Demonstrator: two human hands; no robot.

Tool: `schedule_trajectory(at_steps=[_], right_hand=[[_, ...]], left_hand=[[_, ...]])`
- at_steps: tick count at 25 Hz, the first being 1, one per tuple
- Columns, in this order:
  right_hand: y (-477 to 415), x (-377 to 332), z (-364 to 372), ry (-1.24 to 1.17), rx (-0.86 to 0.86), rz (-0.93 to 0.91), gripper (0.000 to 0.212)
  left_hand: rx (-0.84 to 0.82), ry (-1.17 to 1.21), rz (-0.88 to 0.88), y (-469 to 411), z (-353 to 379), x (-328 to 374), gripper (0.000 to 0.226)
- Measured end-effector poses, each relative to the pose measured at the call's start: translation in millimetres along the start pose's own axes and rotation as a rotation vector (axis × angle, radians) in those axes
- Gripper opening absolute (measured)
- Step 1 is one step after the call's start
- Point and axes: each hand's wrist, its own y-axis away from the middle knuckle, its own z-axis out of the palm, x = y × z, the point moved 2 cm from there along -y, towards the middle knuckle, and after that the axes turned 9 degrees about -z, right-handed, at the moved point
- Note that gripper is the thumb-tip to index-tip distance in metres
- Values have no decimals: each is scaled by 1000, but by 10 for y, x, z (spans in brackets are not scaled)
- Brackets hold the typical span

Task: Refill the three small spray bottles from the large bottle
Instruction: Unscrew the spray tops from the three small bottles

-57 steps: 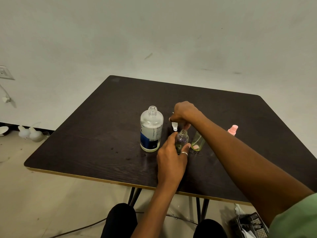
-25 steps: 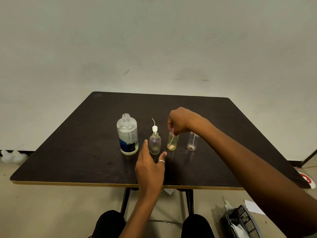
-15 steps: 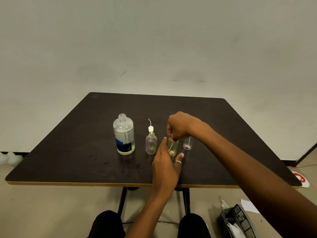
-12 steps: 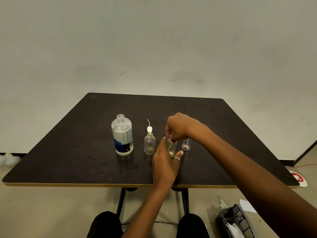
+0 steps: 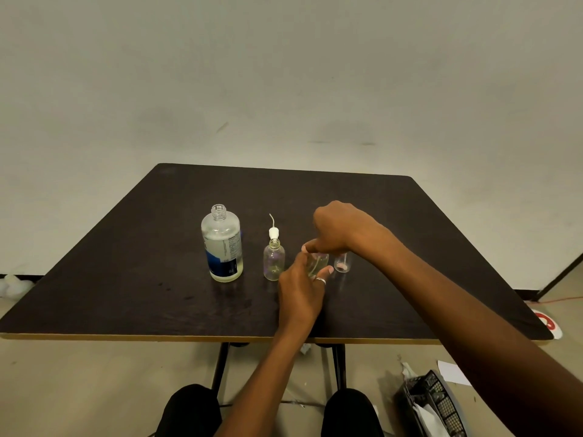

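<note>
The large clear bottle (image 5: 222,244) with a blue-and-white label stands uncapped on the dark table (image 5: 126,279). To its right a small round bottle (image 5: 273,260) stands open. Behind it a white spray cap (image 5: 273,232) rests upside down with its tube pointing up. My left hand (image 5: 301,290) grips the middle small bottle (image 5: 318,263), which holds pale yellow-green liquid. My right hand (image 5: 337,227) is curled over that bottle's top; what it holds is hidden. A third small clear bottle (image 5: 342,263) stands just right, partly behind my right wrist.
The table's near edge has a light wooden rim. On the floor at the lower right lie a black mesh basket (image 5: 432,405) with papers and a loose sheet. My knees (image 5: 195,411) show under the table. A plain wall rises behind the table.
My left hand left the round bottle and moved right to grip the middle bottle. My right hand lowered onto that bottle's top. The view pulled back and shifted.
</note>
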Motion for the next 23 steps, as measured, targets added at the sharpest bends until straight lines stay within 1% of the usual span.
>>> schedule_trajectory(at_steps=[4,9,11,13,14,15,17,19,21,23], right_hand=[[9,-18,25,27,22,14,45],[-10,5,49,24,15,-84,43],[-7,27,57,28,34,-133,32],[-9,43,52,11,22,-200,9],[-2,34,47,-2,10,-235,8],[5,30,55,-11,4,-269,14],[2,47,80,-23,-26,-277,19],[-13,85,79,-30,-21,-246,24],[-16,84,49,-2,13,-175,23],[-12,83,46,43,34,-106,41]], left_hand=[[10,-30,-15,-22,25,-13,40],[17,-22,-23,-44,38,-44,40],[26,-25,-12,-44,35,-46,39],[30,-36,-7,-44,33,-43,38],[27,-47,-16,-50,34,-42,37],[24,-57,-27,-55,36,-43,36],[24,-58,-39,-64,41,-46,37],[20,-43,-45,-64,45,-43,40],[15,-30,-41,-60,42,-43,42],[9,-23,-38,-61,45,-53,44]])
